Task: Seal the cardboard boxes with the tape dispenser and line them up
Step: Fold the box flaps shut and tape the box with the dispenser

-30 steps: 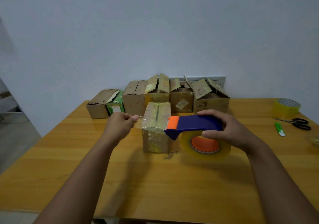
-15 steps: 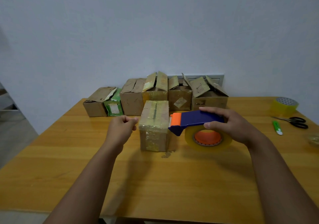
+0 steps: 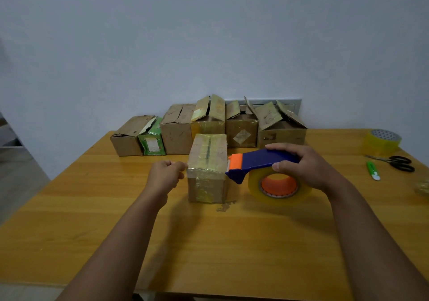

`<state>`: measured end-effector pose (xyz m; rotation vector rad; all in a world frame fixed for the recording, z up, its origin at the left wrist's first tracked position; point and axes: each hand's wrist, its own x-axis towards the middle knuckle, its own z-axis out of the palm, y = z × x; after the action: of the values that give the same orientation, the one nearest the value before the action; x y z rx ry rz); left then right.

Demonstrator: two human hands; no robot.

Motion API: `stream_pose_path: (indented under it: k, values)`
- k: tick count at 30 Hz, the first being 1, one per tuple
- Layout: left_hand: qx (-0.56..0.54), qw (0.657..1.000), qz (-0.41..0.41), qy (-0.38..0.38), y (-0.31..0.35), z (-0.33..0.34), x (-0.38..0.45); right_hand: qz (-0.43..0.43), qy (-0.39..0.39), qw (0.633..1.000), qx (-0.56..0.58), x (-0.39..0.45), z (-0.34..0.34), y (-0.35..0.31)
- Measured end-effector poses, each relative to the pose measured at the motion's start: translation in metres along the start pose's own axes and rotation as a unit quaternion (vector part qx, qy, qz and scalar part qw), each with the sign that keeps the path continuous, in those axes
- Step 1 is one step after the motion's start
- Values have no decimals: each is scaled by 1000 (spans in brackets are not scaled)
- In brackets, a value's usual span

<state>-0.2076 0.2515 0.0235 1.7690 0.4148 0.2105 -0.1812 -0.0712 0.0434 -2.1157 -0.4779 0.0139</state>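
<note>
A small cardboard box (image 3: 207, 168) with closed flaps and shiny tape over it stands in the middle of the wooden table (image 3: 209, 242). My right hand (image 3: 304, 166) grips the blue and orange tape dispenser (image 3: 260, 161), whose orange end touches the box's right top edge; its clear tape roll (image 3: 278, 184) hangs below. My left hand (image 3: 166, 175) pinches the tape end at the box's left top edge. Behind, a row of several cardboard boxes (image 3: 241, 129) stands against the wall, some with flaps up.
A green-labelled box (image 3: 152, 139) sits in the back row. At the far right lie a spare tape roll (image 3: 381, 141), black scissors (image 3: 398, 162) and a green-and-white utility knife (image 3: 373, 170). A scrap of tape (image 3: 226, 205) lies beside the front box.
The stretched tape strip has come down onto the box top. My left hand has dropped to the box's left edge, and the dispenser has settled at its right edge.
</note>
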Motion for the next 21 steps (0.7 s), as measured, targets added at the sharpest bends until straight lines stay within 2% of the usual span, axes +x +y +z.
stream_pose_path:
  k: [3,9,13,15,18,19,21]
  values:
    - [-20,999,-19,-16,-3,1,0,7,-4,1000,15,-2,3,4]
    - [-28,991,-113,-66,-7,-2,-2,10,-4,999,50,-7,18,7]
    - [43,993,-96,-57,-6,-5,-2,8,2,998,69,-8,26,11]
    - [70,996,-56,-22,-10,-3,1,10,4,998,65,-8,27,14]
    - [81,984,109,114,-15,3,-6,10,5,998,65,-9,27,15]
    - [95,972,166,134,-16,6,-12,11,5,998,68,-9,28,14]
    - [125,958,229,121,-20,15,-23,14,6,997,76,-9,29,13]
